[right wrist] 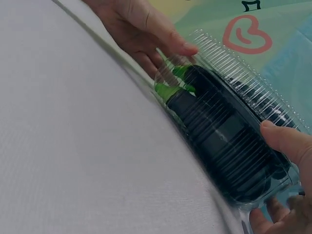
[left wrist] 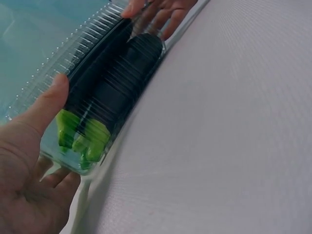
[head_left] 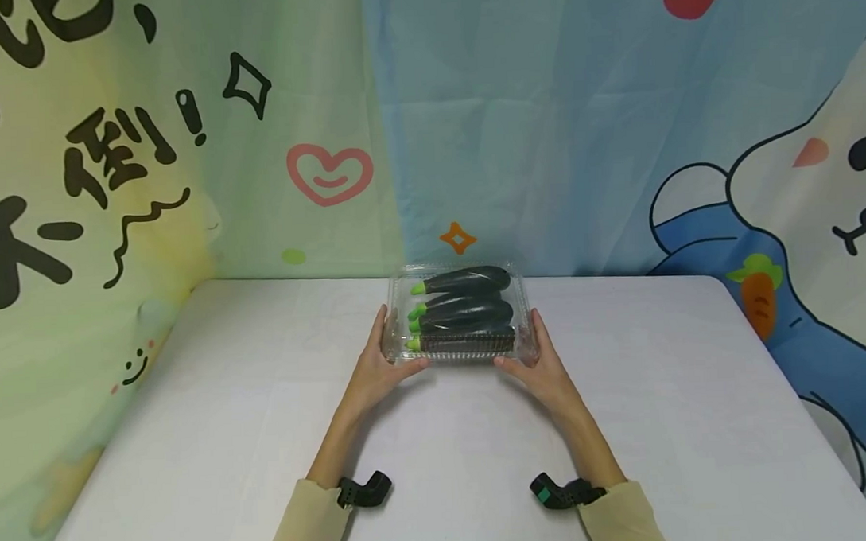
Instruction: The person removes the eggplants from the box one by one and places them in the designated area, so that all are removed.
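Note:
A clear plastic container (head_left: 524, 319) with ridged walls is near the back of the table. Inside lie several dark eggplants (head_left: 470, 310), their green stem ends toward the left. My left hand (head_left: 381, 373) holds the container's left end, the thumb on the front wall and the fingers lower down at the end and underside. On the right end, my right hand (head_left: 546, 372) grips it the same way. Both wrist views show the thumbs on the ridged plastic; in the left wrist view the green stems (left wrist: 97, 139) press close to the near end wall.
The container is at the far edge of a white table (head_left: 468, 460), against a printed cloth backdrop (head_left: 543, 139) with a cartoon animal at right. Each wrist wears a black strapped device, one on the left (head_left: 365, 489) and one on the right (head_left: 566, 491).

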### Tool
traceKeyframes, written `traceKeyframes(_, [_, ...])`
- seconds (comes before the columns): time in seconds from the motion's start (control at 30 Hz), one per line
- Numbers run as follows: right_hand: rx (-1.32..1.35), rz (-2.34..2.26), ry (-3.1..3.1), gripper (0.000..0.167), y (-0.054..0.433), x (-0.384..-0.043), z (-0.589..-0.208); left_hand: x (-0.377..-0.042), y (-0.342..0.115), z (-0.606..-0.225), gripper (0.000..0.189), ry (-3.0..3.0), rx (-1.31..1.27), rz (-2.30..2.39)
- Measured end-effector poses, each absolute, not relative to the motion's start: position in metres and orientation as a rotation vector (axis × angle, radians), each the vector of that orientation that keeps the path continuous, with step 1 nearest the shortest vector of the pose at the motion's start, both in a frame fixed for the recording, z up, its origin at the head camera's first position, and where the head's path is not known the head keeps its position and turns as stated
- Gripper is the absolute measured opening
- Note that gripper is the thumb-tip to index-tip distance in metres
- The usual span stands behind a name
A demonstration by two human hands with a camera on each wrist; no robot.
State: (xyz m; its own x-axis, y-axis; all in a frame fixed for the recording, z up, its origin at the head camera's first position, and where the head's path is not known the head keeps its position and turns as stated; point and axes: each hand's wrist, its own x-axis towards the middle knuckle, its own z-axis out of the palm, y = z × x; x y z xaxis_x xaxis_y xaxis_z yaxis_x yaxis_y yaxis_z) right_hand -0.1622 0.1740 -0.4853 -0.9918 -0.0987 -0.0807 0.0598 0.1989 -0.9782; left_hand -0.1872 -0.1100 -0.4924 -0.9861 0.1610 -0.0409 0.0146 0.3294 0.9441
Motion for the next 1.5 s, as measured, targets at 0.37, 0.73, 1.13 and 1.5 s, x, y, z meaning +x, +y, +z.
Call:
traceKeyframes(0.37, [-0.083, -1.95, 2.342, 0.103, 0.174, -0.163, -0.489, -0.186, -0.11, -0.492, 0.121, 2.5, 0.155, 1.714])
traceKeyframes(0.73, [-0.043, -1.925, 2.369, 0.1, 0.173, -0.163, -0.49, -0.186, -0.111, -0.492, 0.12, 2.523, 0.142, 1.687])
traceKeyframes(1.13, [-0.02, -1.912, 2.365, 0.098, 0.174, -0.16, -0.487, -0.185, -0.112, -0.49, 0.119, 2.519, 0.179, 1.678])
traceKeyframes(1.5, [-0.13, -1.857, 2.393, 0.093, 0.181, -0.164, -0.489, -0.186, -0.122, -0.488, 0.109, 2.497, 0.235, 1.646])
